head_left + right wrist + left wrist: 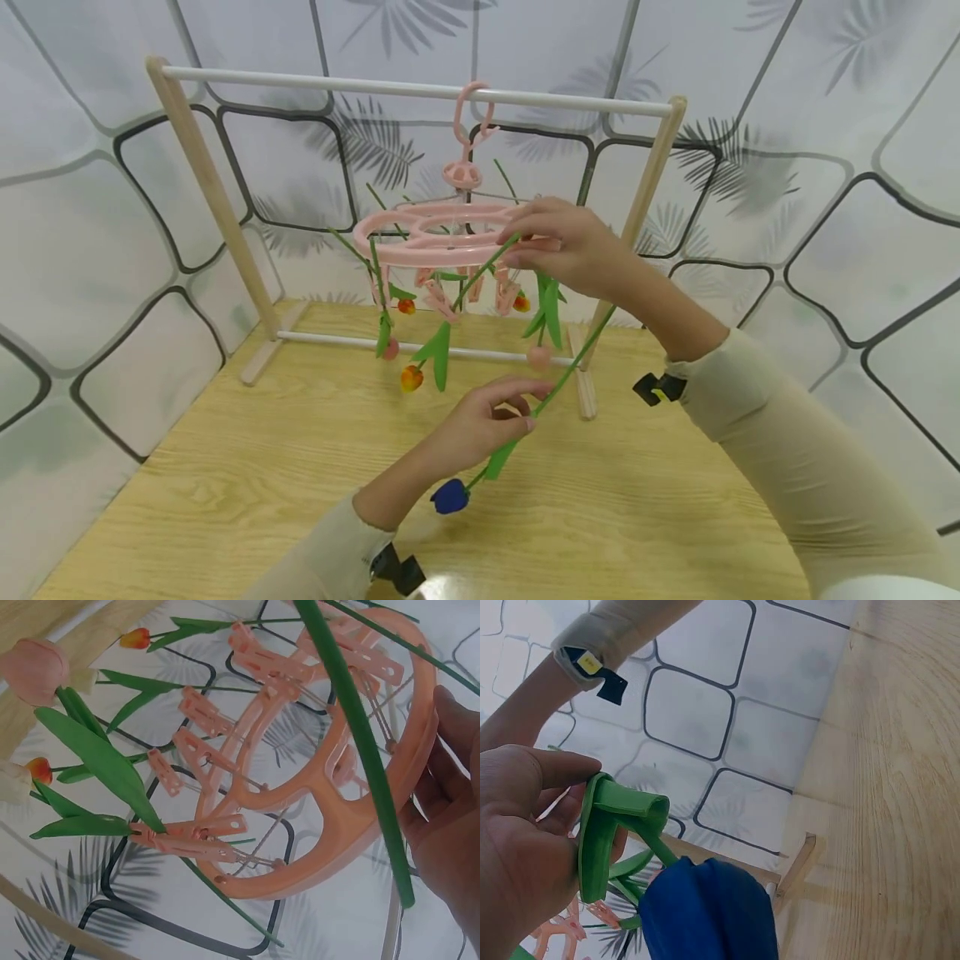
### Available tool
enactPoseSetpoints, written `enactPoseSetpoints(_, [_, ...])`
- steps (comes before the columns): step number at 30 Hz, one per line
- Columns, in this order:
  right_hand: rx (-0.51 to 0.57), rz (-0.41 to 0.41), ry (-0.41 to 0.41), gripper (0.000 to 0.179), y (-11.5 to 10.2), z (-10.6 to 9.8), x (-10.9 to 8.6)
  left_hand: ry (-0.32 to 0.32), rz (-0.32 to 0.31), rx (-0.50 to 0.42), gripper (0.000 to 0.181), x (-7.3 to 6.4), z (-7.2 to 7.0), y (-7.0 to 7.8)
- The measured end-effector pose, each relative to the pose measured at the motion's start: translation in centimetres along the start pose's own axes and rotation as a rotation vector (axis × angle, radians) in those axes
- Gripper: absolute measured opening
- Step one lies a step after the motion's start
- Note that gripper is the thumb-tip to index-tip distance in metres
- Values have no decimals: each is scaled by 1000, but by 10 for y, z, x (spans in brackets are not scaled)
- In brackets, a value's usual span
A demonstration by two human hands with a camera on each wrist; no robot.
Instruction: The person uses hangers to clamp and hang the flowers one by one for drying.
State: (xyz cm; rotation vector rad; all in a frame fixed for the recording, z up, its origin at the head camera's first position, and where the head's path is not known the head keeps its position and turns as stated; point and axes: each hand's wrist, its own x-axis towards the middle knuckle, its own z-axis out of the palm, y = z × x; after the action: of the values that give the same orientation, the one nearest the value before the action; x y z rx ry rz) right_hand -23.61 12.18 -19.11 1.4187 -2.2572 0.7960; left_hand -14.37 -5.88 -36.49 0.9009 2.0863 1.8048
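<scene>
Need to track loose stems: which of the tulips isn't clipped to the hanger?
The blue tulip: its stem is pinched in the left hand; the others hang from the pink hanger.

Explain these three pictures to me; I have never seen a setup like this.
No machine here: a person works with bare hands, filmed by a camera on the head and one on each wrist. On the wooden table stands a small wooden rack; from its bar hangs a pink clip hanger with artificial tulips clipped on. The left hand pinches the green stem of a blue tulip; its wrist view shows that flower close up. The right hand holds the hanger's rim and the stem's upper end.
</scene>
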Motion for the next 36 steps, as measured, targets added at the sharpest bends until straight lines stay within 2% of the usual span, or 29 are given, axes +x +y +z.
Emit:
enactPoseSetpoints(7, [-14,78,-58,18,-12,10,8,0,-17,3,42,1,-1,-2])
enactPoseSetpoints(12, [-50,97,-48,19,-18,17,13,2,-24,4,42,1,-1,-3])
enactPoseSetpoints(18, [-46,163,-44,17,-24,24,19,5,-29,4,42,1,-2,-3])
enactPoseSetpoints(22, [-57,154,-30,15,-28,29,24,3,-21,12,42,1,-2,-4])
enactPoseSetpoints(29, [-122,87,-2,14,-32,39,29,1,-10,13,42,0,-3,-4])
enactPoseSetpoints(36, [-157,123,14,15,-36,39,33,-2,1,6,42,2,-2,-2])
